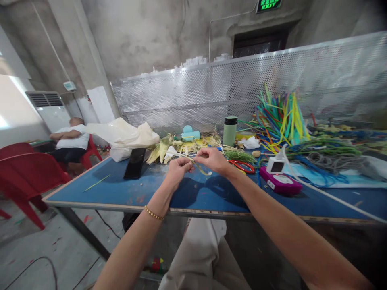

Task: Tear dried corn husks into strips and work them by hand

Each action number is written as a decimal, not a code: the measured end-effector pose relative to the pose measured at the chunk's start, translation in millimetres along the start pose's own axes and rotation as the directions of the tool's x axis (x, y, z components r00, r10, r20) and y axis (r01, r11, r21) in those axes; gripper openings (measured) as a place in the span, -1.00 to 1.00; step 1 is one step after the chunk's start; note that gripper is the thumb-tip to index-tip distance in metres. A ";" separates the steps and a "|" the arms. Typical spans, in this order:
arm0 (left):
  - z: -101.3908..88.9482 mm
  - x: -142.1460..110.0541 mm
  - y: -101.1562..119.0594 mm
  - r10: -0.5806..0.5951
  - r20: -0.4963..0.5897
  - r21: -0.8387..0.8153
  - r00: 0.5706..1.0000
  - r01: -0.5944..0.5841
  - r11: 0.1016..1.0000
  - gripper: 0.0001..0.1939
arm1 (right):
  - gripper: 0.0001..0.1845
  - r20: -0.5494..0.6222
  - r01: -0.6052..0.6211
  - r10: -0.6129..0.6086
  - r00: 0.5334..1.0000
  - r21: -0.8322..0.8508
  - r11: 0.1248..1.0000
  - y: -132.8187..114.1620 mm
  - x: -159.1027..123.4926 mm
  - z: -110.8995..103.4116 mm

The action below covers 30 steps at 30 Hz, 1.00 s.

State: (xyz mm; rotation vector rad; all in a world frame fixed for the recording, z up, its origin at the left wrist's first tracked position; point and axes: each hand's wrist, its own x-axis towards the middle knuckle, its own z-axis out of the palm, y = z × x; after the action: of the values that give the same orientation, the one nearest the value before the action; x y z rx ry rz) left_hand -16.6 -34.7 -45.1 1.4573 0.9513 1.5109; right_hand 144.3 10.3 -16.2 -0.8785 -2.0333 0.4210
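Note:
My left hand [177, 172] and my right hand [215, 161] are close together above the blue table [111, 195]. Between pinched fingertips, both hold a thin, pale yellow-green strip [200, 169] that looks like dried plant fibre. One end of it curls down below my right hand; the fingers hide its middle. Just behind my hands lies a heap of dry, husk-like leaves [163, 148]. A pair of red-handled scissors or pliers [245, 166], partly covered, rests right of my right hand.
A black phone [134, 163] and a white plastic bag [130, 137] are at left. Rightward stand a green bottle [230, 133], a purple box [281, 181], a white cable [320, 191] and colourful strips [284, 117]. A person [72, 139] sits beyond red chairs [27, 169].

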 end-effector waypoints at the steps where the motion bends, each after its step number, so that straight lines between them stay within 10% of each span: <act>1: -0.4 0.1 0.1 -0.005 -0.023 -0.006 1.000 0.004 1.000 -0.84 | -0.80 -0.078 0.050 -0.058 0.995 -0.105 0.993 0.2 0.3 -0.9; 6: -2.2 0.8 1.0 -0.013 -0.142 -0.042 0.990 0.007 0.999 -0.83 | -0.85 -0.310 0.178 -0.294 0.904 -0.354 0.918 -6.4 -3.0 -3.6; 10: -2.0 1.1 1.3 -0.002 -0.182 -0.043 0.983 -0.006 0.999 -0.83 | -0.86 -0.130 0.233 -0.257 0.958 -0.174 0.957 -11.7 -6.0 4.1; 19: 2.1 -1.0 1.8 0.011 -0.049 -0.083 0.999 -0.015 0.996 -0.73 | -0.91 0.117 -0.075 0.063 0.991 0.103 0.992 -9.1 -9.6 11.6; 30: -1.0 3.1 -4.7 0.004 -0.058 -0.096 0.998 -0.010 0.995 -0.77 | -0.88 0.166 -0.073 0.037 0.985 0.219 0.973 -3.5 -9.0 19.9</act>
State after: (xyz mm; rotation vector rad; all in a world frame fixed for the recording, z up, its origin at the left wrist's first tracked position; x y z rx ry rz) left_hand -17.4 -30.1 -48.3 1.3560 0.8955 1.5901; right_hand 130.0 1.9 -30.9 -0.7838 -2.0606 0.7593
